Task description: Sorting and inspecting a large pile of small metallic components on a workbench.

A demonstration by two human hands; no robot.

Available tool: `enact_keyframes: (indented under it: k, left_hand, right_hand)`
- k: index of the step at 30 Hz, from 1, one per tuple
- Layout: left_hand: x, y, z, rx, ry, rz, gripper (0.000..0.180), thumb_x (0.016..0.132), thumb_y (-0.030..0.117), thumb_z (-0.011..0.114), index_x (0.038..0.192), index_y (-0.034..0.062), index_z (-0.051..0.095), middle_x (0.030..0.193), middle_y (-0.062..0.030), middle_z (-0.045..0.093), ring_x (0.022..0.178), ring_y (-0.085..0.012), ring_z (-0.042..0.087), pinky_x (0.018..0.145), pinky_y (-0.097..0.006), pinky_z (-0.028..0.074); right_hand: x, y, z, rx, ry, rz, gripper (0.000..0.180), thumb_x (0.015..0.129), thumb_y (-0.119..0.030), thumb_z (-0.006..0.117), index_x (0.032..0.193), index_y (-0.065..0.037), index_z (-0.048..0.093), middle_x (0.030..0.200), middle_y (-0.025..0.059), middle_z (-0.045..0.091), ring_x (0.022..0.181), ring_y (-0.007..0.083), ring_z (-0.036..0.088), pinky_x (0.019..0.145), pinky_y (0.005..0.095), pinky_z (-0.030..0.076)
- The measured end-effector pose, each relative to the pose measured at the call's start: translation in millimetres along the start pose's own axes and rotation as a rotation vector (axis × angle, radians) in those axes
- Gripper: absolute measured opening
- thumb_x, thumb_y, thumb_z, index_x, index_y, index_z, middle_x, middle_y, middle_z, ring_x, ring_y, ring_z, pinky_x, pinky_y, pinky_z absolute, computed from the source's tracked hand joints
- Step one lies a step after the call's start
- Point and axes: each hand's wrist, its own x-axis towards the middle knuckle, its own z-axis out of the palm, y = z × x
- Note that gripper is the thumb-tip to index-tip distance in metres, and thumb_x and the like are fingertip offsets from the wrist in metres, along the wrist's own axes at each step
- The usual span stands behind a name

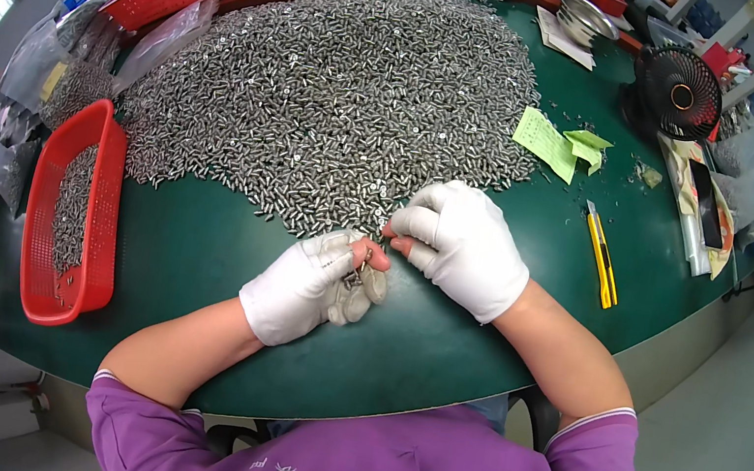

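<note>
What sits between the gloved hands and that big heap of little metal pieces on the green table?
Nothing visible does. The right hand rests at the near edge of the heap of metal pieces, and the left hand pinches a few pieces beside it. Only bare green table lies around them.

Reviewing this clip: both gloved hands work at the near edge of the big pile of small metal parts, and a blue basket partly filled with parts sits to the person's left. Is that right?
Not quite: the basket on the person's left is red, not blue, as the head view shows. The rest holds: the left hand and right hand, both in white gloves, work at the near edge of the pile of small metal parts, and the basket is partly filled.
</note>
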Motion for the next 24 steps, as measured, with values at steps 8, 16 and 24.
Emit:
enact_keyframes:
  k: [8,16,24]
  left_hand:
    - [-1,1,2,-0.033,-0.038,0.054,0.036,0.095,0.042,0.054,0.108,0.0092,0.058,0.086,-0.0029,0.061,0.065,-0.0083,0.051,0.056,-0.019,0.04]
    - [1,-5,1,-0.092,0.004,0.073,0.018,0.09,0.017,0.065,0.107,0.0169,0.059,0.09,-0.0008,0.062,0.065,-0.0066,0.051,0.056,-0.017,0.038]
    - [1,-8,-1,-0.091,0.025,0.093,0.016,0.091,0.02,0.064,0.106,0.0167,0.059,0.089,-0.0004,0.064,0.069,-0.0055,0.053,0.06,-0.017,0.042]
  right_hand:
    - [-1,-3,5,-0.165,-0.06,0.045,0.011,0.074,-0.021,0.07,0.082,-0.014,0.068,0.081,0.0033,0.062,0.078,0.0257,0.058,0.07,0.0381,0.048]
    - [-2,-8,3,0.432,-0.005,0.164,0.014,0.078,-0.02,0.07,0.086,-0.009,0.065,0.088,0.0077,0.06,0.085,0.0288,0.059,0.075,0.0389,0.049]
    - [0,-13,-2,0.567,-0.065,0.197,0.011,0.079,-0.017,0.069,0.088,-0.011,0.067,0.088,0.0076,0.061,0.083,0.028,0.059,0.075,0.0375,0.049]
